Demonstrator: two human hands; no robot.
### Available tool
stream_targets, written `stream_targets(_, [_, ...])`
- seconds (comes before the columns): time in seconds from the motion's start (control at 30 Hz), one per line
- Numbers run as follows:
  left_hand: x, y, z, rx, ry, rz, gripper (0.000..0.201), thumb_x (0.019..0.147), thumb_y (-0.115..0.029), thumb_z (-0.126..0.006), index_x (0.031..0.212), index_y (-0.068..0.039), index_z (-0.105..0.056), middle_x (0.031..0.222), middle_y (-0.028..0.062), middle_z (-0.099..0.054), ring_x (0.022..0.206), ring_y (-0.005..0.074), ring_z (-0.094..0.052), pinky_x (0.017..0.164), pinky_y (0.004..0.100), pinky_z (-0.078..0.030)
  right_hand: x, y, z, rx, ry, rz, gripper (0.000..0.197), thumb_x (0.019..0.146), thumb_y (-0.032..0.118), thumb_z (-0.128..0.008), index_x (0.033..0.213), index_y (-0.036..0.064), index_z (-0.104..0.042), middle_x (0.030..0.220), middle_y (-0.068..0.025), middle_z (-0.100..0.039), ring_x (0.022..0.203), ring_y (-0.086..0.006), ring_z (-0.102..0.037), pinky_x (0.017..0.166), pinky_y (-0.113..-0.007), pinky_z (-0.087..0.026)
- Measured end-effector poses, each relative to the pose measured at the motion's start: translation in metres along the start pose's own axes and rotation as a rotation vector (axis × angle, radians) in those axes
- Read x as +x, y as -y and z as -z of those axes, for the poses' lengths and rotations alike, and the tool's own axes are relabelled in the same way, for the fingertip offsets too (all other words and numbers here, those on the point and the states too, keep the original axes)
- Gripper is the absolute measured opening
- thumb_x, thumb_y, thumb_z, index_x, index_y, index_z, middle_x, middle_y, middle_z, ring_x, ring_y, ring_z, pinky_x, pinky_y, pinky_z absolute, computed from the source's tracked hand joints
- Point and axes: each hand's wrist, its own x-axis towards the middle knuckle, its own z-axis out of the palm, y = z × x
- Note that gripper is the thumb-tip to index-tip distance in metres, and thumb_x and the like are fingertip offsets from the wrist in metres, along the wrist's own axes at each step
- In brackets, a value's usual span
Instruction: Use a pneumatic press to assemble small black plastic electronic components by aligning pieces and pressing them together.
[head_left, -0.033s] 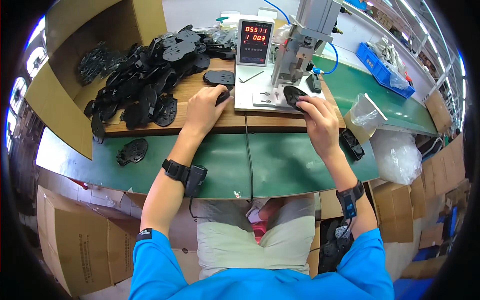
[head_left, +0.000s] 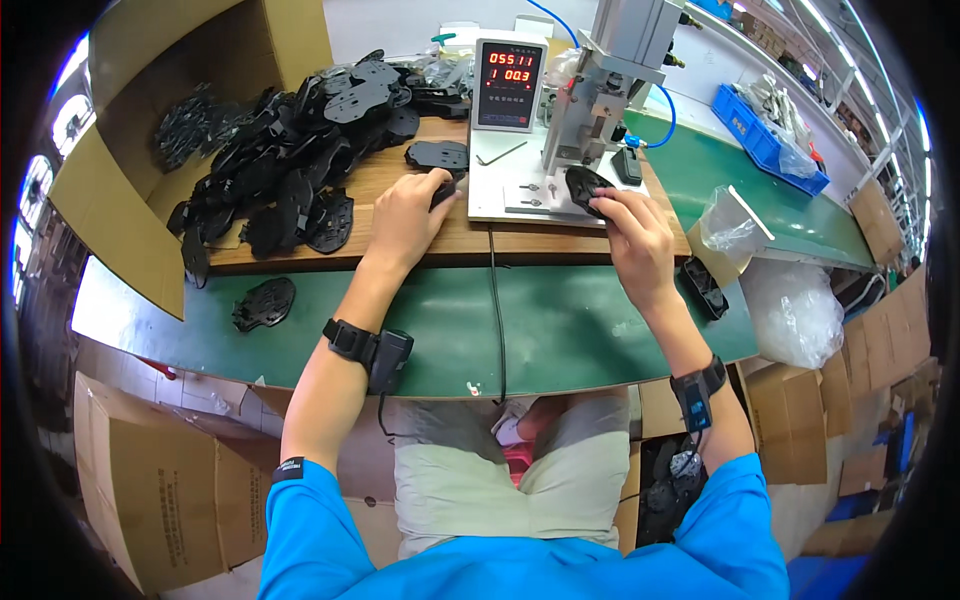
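Head camera showed the right hand (head_left: 640, 232), nearly closed, pinching a dark oval part (head_left: 583, 187) just in front of the press (head_left: 592, 110). Left of the press, the left hand (head_left: 407, 215), half curled, held a small black piece (head_left: 443, 193); farther left lay piled black plates (head_left: 310, 150).
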Motion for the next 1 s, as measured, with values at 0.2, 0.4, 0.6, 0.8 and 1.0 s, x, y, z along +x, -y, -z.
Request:
stream_targets(0.2, [-0.003,0.011,-0.004,-0.016,-0.056,-0.081,0.026,0.094,-0.026,-0.076,0.11,-0.006,-0.071,0.103,0.011,-0.074,0.105,0.0338,-0.069,0.087,0.0459,-0.056,0.01,0.0,-0.008,0.053,0.111,-0.152,0.037,0.079,-0.009,-0.067,0.113,0.0061,-0.072,0.115,-0.0118,-0.073,0.11,-0.0336,-0.069,0.092,-0.045,-0.056])
stream_targets(0.4, [-0.003,0.01,-0.004,-0.009,0.009,-0.065,0.027,0.095,-0.025,-0.076,0.112,-0.004,-0.072,0.114,0.0125,-0.073,0.112,0.0337,-0.067,0.094,0.0452,-0.055,0.013,0.0,-0.006,-0.003,0.218,-0.116,0.039,0.077,-0.008,-0.066,0.113,0.0061,-0.073,0.112,-0.0106,-0.071,0.11,-0.0338,-0.067,0.093,-0.045,-0.056])
stream_targets(0.6, [-0.006,0.013,-0.004,-0.045,-0.006,-0.095,0.028,0.094,-0.024,-0.076,0.113,-0.003,-0.072,0.114,0.013,-0.073,0.111,0.0352,-0.066,0.094,0.0451,-0.054,0.023,0.01,-0.001,-0.046,0.357,-0.218,0.038,0.074,-0.006,-0.07,0.109,0.0091,-0.073,0.105,-0.0079,-0.071,0.102,-0.0328,-0.069,0.088,-0.046,-0.057])
stream_targets(0.8, [-0.002,0.009,-0.003,-0.037,0.008,-0.098,0.027,0.094,-0.022,-0.076,0.112,-0.003,-0.071,0.112,0.0131,-0.073,0.109,0.0356,-0.066,0.094,0.0454,-0.054,0.033,0.003,0.004,0.012,0.388,-0.2,0.035,0.073,-0.005,-0.072,0.105,0.0084,-0.07,0.1,-0.0098,-0.069,0.097,-0.034,-0.069,0.085,-0.047,-0.057])
stream_targets(1.0, [-0.006,0.01,-0.004,-0.029,0.006,-0.072,0.026,0.096,-0.022,-0.074,0.114,-0.003,-0.071,0.113,0.0134,-0.072,0.11,0.0353,-0.066,0.093,0.0455,-0.054,0.02,0.018,-0.008,-0.103,0.332,-0.198,0.032,0.076,-0.009,-0.068,0.104,0.0069,-0.069,0.099,-0.0099,-0.067,0.096,-0.0339,-0.068,0.084,-0.047,-0.056])
